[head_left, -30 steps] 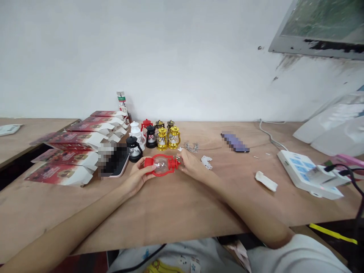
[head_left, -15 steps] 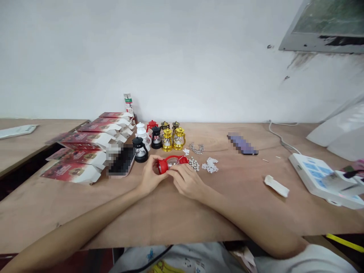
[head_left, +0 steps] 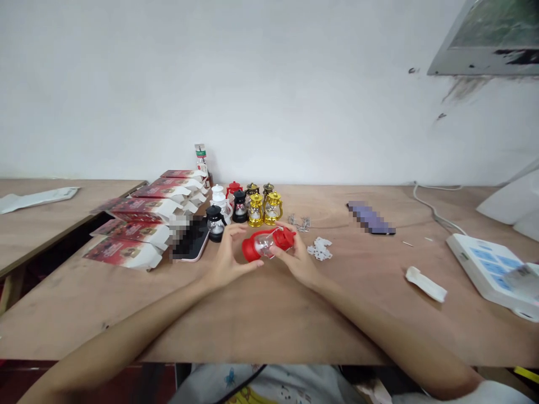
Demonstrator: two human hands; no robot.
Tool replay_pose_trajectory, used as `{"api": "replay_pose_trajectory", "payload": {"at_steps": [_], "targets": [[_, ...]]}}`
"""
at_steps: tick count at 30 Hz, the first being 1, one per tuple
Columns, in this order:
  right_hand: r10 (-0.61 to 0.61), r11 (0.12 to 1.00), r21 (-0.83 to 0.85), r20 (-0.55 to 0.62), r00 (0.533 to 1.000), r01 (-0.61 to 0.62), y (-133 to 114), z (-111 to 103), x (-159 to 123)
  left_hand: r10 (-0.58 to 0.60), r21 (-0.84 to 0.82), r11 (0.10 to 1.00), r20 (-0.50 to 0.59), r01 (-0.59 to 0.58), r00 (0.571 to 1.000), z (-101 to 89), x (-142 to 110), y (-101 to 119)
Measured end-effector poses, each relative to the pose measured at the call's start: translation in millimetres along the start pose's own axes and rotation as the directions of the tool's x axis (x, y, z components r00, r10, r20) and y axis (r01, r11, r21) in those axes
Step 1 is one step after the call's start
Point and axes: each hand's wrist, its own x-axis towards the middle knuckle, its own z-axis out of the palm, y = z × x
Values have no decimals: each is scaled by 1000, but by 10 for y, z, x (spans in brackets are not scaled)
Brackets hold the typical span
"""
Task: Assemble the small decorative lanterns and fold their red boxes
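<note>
A small red toy lantern (head_left: 268, 244) with a clear globe lies on its side, lifted a little above the wooden table (head_left: 252, 314). My left hand (head_left: 229, 259) grips its base end on the left, fingers curled round it. My right hand (head_left: 300, 259) holds the top end on the right, fingers closed on it. Just behind stand several finished mini lanterns (head_left: 248, 206) in white, black, red and gold.
Red-and-white folded boxes (head_left: 138, 224) lie in a row at the left beside a blurred phone (head_left: 191, 240). Small white parts (head_left: 320, 248) and metal hooks (head_left: 298, 223) lie right of the lantern. Farther right are a white strip (head_left: 425, 284) and a white power strip (head_left: 490, 269).
Both hands have lifted the red lantern off the table and turned it, its handle no longer spread out flat. The view has shifted, so everything sits further right.
</note>
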Motion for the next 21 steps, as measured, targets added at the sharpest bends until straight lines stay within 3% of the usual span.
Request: {"api": "replay_pose_trajectory", "payload": {"at_steps": [2, 4, 8, 12, 14, 17, 21], "targets": [[27, 999, -40, -46, 999, -29, -26, 0, 10, 116, 212, 970, 13, -116, 993, -283, 167, -17], [55, 994, -93, -63, 997, -61, -53, -5, 25, 159, 412, 892, 98, -186, 982, -664, 327, -77], [75, 975, -208, -1, 997, -73, -79, -9, 52, -3, 696, 679, 319, -232, 948, -1499, 460, -365], [52, 934, -356, 63, 997, -27, -17, -7, 59, -120, 802, 571, 295, -177, 948, -2084, 471, -699], [-9, 911, -411, 51, 999, 29, 31, -12, 54, -150, 793, 588, 300, -159, 942, -2224, 525, -795], [-191, 866, -476, -30, 981, 154, 53, -33, 48, -214, 780, 598, 379, -186, 900, -2276, 649, -826], [-447, 754, -599, -166, 879, 270, -98, -51, 92, -323, 809, 571, 383, -144, 865, -2215, 731, -775]]}}
